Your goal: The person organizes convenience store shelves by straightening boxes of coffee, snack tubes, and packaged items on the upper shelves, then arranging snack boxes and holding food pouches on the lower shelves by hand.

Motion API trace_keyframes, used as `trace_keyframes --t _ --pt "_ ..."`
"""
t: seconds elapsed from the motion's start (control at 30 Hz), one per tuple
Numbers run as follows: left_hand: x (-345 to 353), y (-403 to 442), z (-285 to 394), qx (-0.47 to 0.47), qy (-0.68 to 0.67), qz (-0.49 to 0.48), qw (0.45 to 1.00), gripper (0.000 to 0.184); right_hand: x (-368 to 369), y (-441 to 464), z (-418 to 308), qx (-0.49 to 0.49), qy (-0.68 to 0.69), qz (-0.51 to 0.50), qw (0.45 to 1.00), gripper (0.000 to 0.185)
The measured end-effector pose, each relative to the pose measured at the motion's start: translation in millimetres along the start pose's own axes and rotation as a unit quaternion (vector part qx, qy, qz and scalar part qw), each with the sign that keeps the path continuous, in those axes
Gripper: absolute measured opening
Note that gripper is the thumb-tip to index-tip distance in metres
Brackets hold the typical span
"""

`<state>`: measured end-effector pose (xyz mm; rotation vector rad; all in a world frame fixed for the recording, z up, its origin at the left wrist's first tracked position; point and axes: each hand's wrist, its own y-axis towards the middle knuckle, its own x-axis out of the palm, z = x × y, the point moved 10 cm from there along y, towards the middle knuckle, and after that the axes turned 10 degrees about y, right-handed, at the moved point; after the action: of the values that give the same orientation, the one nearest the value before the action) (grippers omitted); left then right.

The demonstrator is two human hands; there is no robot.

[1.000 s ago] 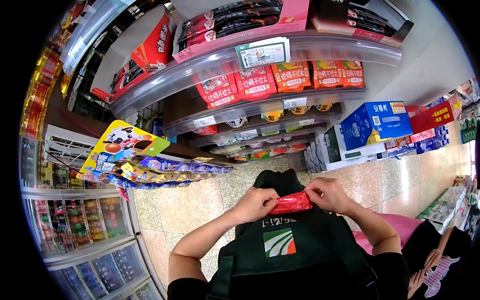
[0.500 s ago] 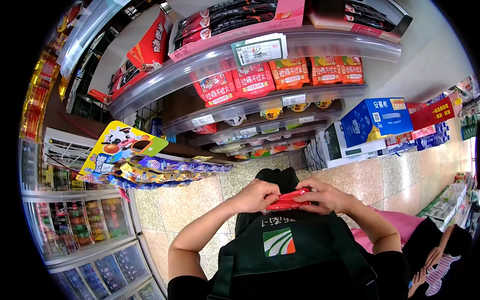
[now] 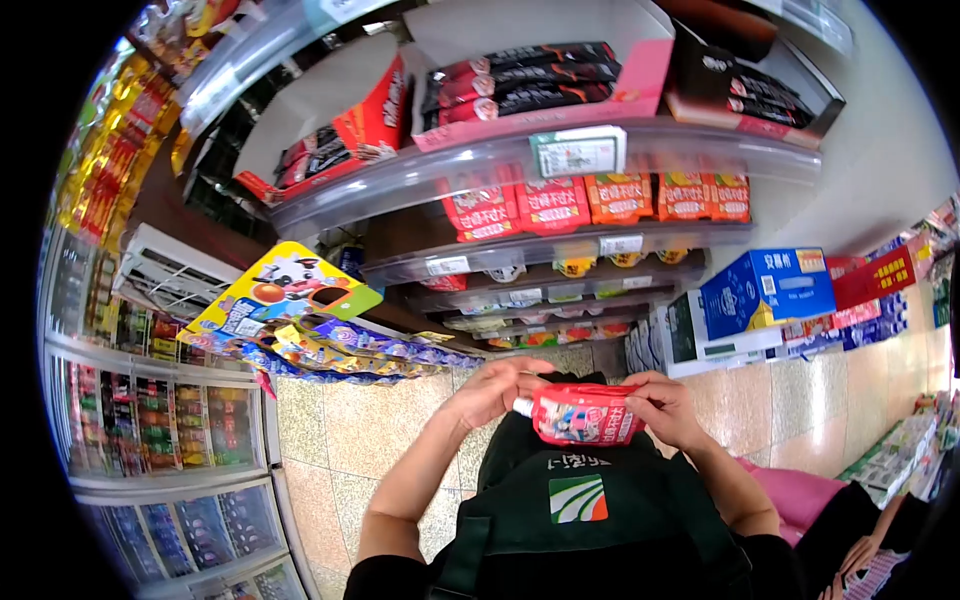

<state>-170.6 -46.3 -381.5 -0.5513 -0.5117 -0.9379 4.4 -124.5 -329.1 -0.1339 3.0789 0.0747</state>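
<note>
1. On my feed, the right hand (image 3: 665, 410) pinches the red packet (image 3: 585, 418) by its right end.
2. The left hand (image 3: 488, 396) meets its left end; grip, I can't tell.
3. Behind it: dark green apron (image 3: 525, 500).

Left hand (image 3: 492, 393) turned inward, right hand (image 3: 664, 408) in a pinch — forearms (image 3: 420, 478) extended forward (elbows (image 3: 388, 523) bent)

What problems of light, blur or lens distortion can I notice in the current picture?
Head view: the corners are black, and the clear shelf rail looks bowed, probably by the wide lens; head view: glare shows on that rail and the floor; head view: large characters on the red pouch stand out, but the price card's fine print is blurred.
</note>
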Motion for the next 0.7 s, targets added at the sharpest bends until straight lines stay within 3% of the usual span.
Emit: trace_keyframes --t 0.03,0.07,0.1,0.17,0.2,0.27,0.33,0.43,0.57,0.7 --pt "-1.5 -3.4 -3.1 0.010 -0.117 -0.032 0.993 0.057 -7.0 2.7 13.3 0.045 0.072 0.061 0.995 0.007" --pt "-14.1 -6.5 -10.6 0.046 -0.144 0.043 0.988 0.062 -11.2 2.7 30.1 0.090 0.143 0.121 0.978 0.007" --pt "-24.2 -12.3 -30.8 0.071 -0.155 0.085 0.982 0.065 -6.8 5.7 47.7 0.085 0.265 0.152 0.948 0.008" --pt "-13.9 -11.2 -38.9 0.088 -0.135 0.139 0.977 0.077 9.9 22.0 43.5 0.084 0.337 0.181 0.920 0.008" --pt "4.9 -13.2 -23.7 0.159 -0.124 0.122 0.972 0.071 18.9 26.8 45.5 0.094 0.406 0.213 0.884 0.008" --pt "37.8 -18.0 30.3 0.249 -0.023 0.206 0.946 0.057 33.8 42.6 37.2 0.026 0.339 0.189 0.921 0.009" --pt "3.3 -26.6 33.5 0.222 0.112 0.339 0.907 0.044 48.5 58.1 -4.6 -0.012 0.233 0.136 0.963 0.009" --pt "-3.1 -31.6 65.0 0.256 0.034 0.351 0.900 0.037 63.9 79.1 -23.0 -0.050 0.247 0.057 0.966 0.021" --pt "-0.3 -36.7 94.8 0.274 0.006 0.358 0.893 0.034 74.2 88.5 -22.8 -0.029 0.312 0.010 0.950 0.038" --pt "-10.7 -36.3 104.7 0.240 -0.010 0.372 0.897 0.033 72.5 85.3 -57.2 -0.180 0.015 0.014 0.983 0.064"
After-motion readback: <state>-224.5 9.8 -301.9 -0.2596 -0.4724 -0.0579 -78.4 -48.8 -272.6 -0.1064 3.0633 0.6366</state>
